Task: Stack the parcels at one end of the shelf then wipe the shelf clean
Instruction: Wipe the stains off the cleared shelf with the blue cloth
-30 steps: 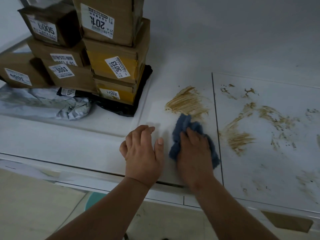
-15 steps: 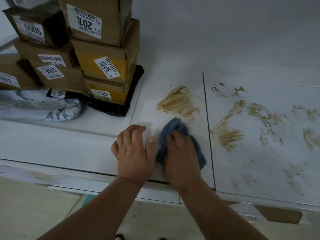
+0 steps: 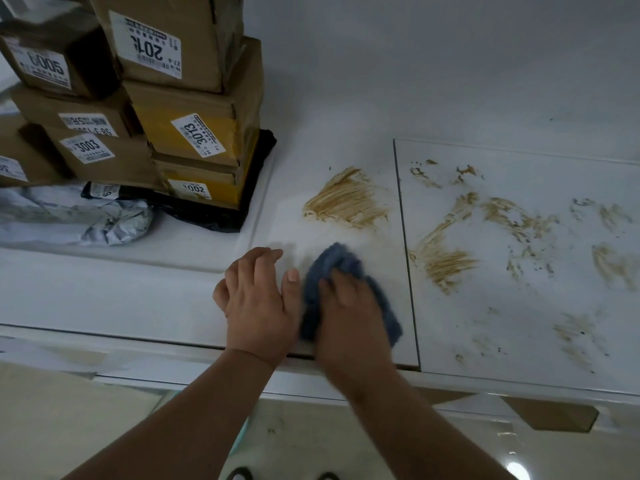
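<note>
My right hand [image 3: 349, 317] presses a crumpled blue cloth [image 3: 332, 268] flat on the white shelf [image 3: 138, 299], near its front edge. My left hand [image 3: 256, 296] rests palm down on the shelf right beside the cloth, fingers together, holding nothing. A brown smear [image 3: 346, 199] lies just beyond the cloth. More brown streaks [image 3: 446, 258] spread over the right panel. Brown cardboard parcels [image 3: 197, 133] with white labels stand stacked at the left end, on top of a black mailer bag [image 3: 252, 188].
A crumpled grey mailer bag [image 3: 76, 216] lies at the far left in front of the stack. A seam [image 3: 405, 237] divides the shelf panels. The floor [image 3: 69, 427] shows below the shelf's front edge.
My right hand has pulled the cloth back toward the front edge and slightly left, away from the smear. The left hand has stayed put beside it.
</note>
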Motion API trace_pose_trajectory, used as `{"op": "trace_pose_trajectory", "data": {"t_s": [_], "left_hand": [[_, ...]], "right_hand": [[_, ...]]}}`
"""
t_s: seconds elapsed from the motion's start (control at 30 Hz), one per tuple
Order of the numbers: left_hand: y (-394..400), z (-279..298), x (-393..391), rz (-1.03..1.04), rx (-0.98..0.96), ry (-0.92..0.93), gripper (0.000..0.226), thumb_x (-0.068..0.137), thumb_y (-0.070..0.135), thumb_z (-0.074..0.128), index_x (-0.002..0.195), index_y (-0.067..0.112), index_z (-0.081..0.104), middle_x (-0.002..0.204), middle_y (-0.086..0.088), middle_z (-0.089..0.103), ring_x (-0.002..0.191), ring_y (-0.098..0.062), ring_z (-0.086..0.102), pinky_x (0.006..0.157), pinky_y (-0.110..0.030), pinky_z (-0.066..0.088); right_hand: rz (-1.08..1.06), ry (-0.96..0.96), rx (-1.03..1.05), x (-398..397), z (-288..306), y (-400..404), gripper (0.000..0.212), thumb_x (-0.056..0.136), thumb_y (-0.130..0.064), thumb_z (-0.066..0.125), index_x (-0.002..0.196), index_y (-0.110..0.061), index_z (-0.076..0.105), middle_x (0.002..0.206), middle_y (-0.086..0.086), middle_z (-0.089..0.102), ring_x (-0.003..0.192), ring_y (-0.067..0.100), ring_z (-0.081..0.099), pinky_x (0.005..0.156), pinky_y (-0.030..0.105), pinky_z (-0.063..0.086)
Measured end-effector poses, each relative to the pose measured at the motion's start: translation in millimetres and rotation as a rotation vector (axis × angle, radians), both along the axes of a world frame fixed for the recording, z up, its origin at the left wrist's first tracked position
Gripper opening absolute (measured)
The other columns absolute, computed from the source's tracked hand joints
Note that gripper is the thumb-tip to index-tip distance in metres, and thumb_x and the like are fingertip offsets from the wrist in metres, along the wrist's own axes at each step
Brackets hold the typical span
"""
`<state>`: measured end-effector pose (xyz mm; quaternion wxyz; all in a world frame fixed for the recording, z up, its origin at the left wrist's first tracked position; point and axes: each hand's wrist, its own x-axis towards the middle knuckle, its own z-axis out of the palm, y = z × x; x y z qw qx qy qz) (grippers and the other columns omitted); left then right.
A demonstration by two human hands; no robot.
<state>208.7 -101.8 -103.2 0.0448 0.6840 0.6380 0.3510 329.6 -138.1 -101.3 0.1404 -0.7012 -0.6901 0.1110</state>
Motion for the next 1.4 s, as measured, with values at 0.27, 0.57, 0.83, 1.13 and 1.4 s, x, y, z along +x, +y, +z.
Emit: {"op": "trace_pose_trajectory", "data": {"t_s": [0.27,0.57,0.83,1.13,1.4], "left_hand": [[-3,0,0,-0.015,-0.011,0.011,0.046,0.094,0.043,0.030,0.117,0.016,0.058,0.120,-0.002,0.056,0.112,-0.023,0.046,0.093,-0.037,0.027],[-2,0,-1,-0.063,-0.084,0.099,0.038,0.089,0.045,0.037,0.108,0.022,0.060,0.114,0.000,0.059,0.107,-0.024,0.047,0.092,-0.036,0.024],[-8,6,0,-0.141,-0.100,0.199,0.041,0.082,0.060,0.044,0.096,0.027,0.062,0.102,0.007,0.061,0.098,-0.021,0.053,0.086,-0.036,0.025],[-8,17,8,-0.152,-0.288,0.179,0.009,0.089,0.024,0.052,0.082,0.029,0.053,0.093,0.013,0.050,0.094,-0.013,0.051,0.084,-0.028,0.020],[10,44,19,-0.325,-0.610,0.254,0.057,0.089,0.034,0.051,0.142,0.038,0.031,0.137,0.005,0.041,0.124,-0.021,0.047,0.100,-0.040,0.030]], "right_hand": [[0.200,-0.085,0.003,58,-3,8,0.054,0.093,-0.030,0.035,0.145,-0.019,0.044,0.150,0.005,0.042,0.137,0.024,0.040,0.119,0.037,0.026],[0.223,0.095,0.067,2,-1,-11,0.043,0.094,-0.025,0.048,0.137,-0.024,0.050,0.137,-0.004,0.051,0.128,0.015,0.044,0.114,0.037,0.031],[-0.235,0.149,0.020,61,25,-11,0.047,0.091,-0.041,0.056,0.135,-0.024,0.051,0.137,-0.005,0.047,0.127,0.021,0.039,0.103,0.035,0.036],[-0.250,0.218,-0.003,60,23,-17,0.005,0.095,-0.026,0.053,0.091,-0.026,0.049,0.089,-0.010,0.051,0.087,0.017,0.048,0.083,0.034,0.031],[-0.322,0.940,-0.111,61,88,3,0.011,0.093,-0.015,0.053,0.084,-0.021,0.050,0.078,0.005,0.053,0.071,0.018,0.050,0.064,0.033,0.038]]}}
